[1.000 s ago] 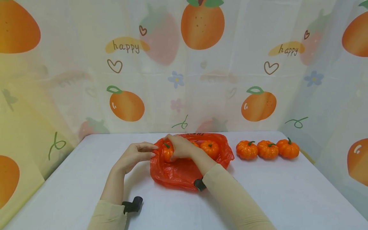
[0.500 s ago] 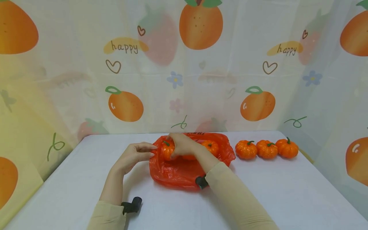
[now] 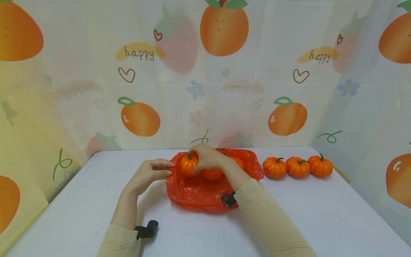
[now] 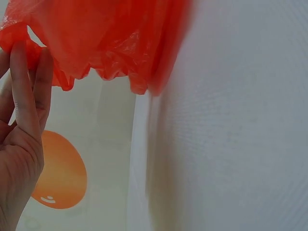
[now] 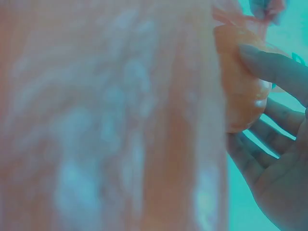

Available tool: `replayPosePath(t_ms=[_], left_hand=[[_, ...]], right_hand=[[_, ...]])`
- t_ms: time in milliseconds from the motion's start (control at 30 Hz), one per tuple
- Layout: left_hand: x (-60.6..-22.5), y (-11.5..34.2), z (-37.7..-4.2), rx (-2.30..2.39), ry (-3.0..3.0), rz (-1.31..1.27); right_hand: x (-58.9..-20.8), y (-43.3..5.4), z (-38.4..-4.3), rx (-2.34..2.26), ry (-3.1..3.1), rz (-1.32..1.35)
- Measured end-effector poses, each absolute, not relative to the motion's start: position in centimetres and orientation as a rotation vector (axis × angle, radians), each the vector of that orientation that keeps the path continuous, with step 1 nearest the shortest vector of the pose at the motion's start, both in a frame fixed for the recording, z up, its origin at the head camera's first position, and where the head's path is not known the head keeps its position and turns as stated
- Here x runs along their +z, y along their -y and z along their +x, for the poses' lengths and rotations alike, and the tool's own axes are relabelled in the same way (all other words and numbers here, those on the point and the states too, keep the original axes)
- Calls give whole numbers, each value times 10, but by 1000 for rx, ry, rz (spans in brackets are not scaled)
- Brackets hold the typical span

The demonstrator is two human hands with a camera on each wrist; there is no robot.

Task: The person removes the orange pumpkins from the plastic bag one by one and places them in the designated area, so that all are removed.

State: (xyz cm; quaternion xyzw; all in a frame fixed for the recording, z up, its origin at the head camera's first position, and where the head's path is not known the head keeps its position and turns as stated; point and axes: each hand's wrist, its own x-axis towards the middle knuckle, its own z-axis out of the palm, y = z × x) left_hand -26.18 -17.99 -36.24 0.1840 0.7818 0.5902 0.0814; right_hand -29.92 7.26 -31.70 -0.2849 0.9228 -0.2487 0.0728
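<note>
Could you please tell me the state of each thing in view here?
Red bag, open
Left hand, holding the bag's edge
Held pumpkin, stem upward, at the bag's opening
Right hand, gripping that pumpkin
Two other pumpkins, in the bag, partly hidden
Three outer pumpkins, unheld, resting on the table

Middle pumpkin (image 3: 212, 174) in red bag (image 3: 199, 198) — top hidden behind right grip (image 3: 207, 159). Bag lettering (image 3: 222, 149) unreadably small. Right wrist view: bag blurred — right grip cut by edge.

From the head, looks forward and down at the bag (image 3: 196, 197); from left wrist, rolled sideways, faces past its left; from right wrist, almost against it — sharing one pumpkin (image 3: 188, 166) with head view.
</note>
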Motion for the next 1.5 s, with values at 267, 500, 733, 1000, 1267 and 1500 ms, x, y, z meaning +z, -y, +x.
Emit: replayPosePath(t_ms=[267, 500, 733, 1000, 1267, 1500], left_hand=[[-362, 180, -260, 1751, -2344, 548], [-363, 180, -261, 1754, -2345, 549], [-363, 180, -261, 1755, -2343, 545], [-362, 179, -261, 1743, -2348, 534], [-362, 178, -261, 1733, -2357, 533], [-363, 179, -261, 1746, -2345, 544]], right_hand=[[-310, -80, -300, -763, -2793, -882], [-302, -90, -299, -855, -2768, -875], [-295, -100, -294, -965, -2740, -870], [-289, -116, -290, -1027, -2762, -851], [-287, -131, -290, -1000, -2833, -893], [-282, -143, -284, -956, -2890, -948]])
